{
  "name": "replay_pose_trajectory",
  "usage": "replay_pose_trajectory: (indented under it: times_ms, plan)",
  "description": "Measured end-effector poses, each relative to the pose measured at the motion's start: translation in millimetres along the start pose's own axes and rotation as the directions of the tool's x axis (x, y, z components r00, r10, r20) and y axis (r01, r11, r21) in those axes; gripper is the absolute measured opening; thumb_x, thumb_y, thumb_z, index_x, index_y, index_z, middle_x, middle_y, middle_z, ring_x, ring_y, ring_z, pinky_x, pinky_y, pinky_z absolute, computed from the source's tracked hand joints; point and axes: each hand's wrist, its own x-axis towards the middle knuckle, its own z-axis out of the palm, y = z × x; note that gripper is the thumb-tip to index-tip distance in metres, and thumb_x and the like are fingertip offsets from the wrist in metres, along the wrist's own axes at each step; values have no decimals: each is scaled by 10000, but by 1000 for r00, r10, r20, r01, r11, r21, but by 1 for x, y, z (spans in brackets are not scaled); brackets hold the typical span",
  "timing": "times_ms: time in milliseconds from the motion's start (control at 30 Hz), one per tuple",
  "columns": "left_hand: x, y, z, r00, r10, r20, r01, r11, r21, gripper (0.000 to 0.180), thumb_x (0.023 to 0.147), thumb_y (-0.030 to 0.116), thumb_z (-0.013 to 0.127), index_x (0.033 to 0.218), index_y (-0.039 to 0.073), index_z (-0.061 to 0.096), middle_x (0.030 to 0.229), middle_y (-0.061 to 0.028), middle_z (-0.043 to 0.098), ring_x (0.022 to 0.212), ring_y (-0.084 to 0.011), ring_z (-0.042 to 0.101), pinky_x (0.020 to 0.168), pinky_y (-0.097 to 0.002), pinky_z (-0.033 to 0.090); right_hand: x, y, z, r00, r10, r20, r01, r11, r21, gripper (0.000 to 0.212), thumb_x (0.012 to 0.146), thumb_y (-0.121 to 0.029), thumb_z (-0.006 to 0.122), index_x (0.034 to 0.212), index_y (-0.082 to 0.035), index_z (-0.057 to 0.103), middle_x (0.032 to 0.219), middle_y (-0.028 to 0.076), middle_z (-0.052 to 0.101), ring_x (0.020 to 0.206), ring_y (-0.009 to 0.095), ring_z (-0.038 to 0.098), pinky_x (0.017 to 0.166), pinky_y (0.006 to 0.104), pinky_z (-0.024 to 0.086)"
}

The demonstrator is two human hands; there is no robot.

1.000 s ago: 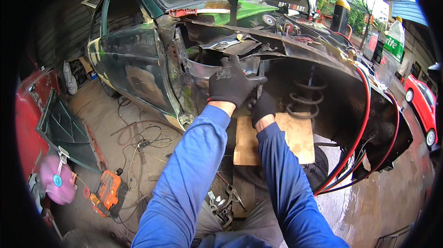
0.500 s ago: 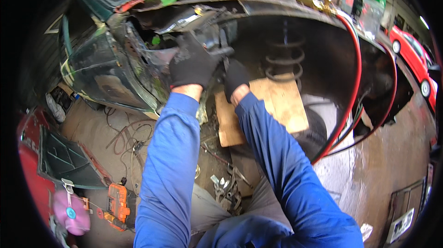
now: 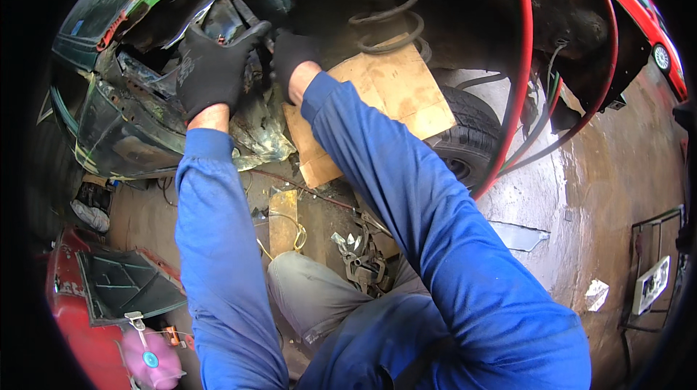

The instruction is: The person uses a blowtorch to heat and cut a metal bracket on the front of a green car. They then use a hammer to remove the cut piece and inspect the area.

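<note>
My left hand (image 3: 212,74), in a black glove, is closed around a dark metal clamp-like tool (image 3: 250,33) with a curved bar. Beside it my right hand (image 3: 292,58), also gloved, is closed at the tool's right end; its fingers are mostly hidden. Both hands are at the torn, bare-metal edge of a dark green car body (image 3: 134,125), just behind the open wheel arch. Crumpled sheet metal (image 3: 265,136) hangs below my hands. A coil spring (image 3: 388,9) stands in the arch, right of my hands.
A cardboard sheet (image 3: 392,92) lies under the spring, above a tyre (image 3: 472,121). Red hoses (image 3: 519,63) loop down at the right. Several metal clamps (image 3: 363,263) lie by my knees. At lower left are a red panel (image 3: 80,339) and a pink disc (image 3: 152,357).
My view has swung right and down, so the hands and car body appear further left and higher. Both hands keep hold of the tool at the same metal edge.
</note>
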Motion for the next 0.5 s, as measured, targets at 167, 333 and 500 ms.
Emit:
replay_pose_trajectory:
  times_ms: [167,333,500]
  plan:
    - [-2,0,3,1000,-16,-11,18,989,146,1222,752,708,905,1562,-83,444,1533,-324,589,1407,-452,601,1162,-494,484,-20,-11,-5,950,-307,59,277,738,-615,261,1085,-267,582,1137,-108,782,1072,146,812,1041,303,790,855,422,584]
    - [-3,-4,11,999,15,-45,-13,999,51,1173,769,688,911,1537,-82,473,1513,-317,599,1393,-449,607,1156,-500,486,-41,-31,-13,974,225,20,-209,867,452,325,1094,-248,552,1148,-9,766,1026,179,804,967,333,793,823,435,588]
    - [-3,-7,19,991,26,-128,-25,1000,10,1136,763,646,939,1520,-80,500,1496,-308,608,1382,-444,610,1152,-504,488,-21,-20,0,993,95,-65,-84,985,152,403,1096,-320,553,1100,19,770,995,207,803,931,362,792,800,453,593]
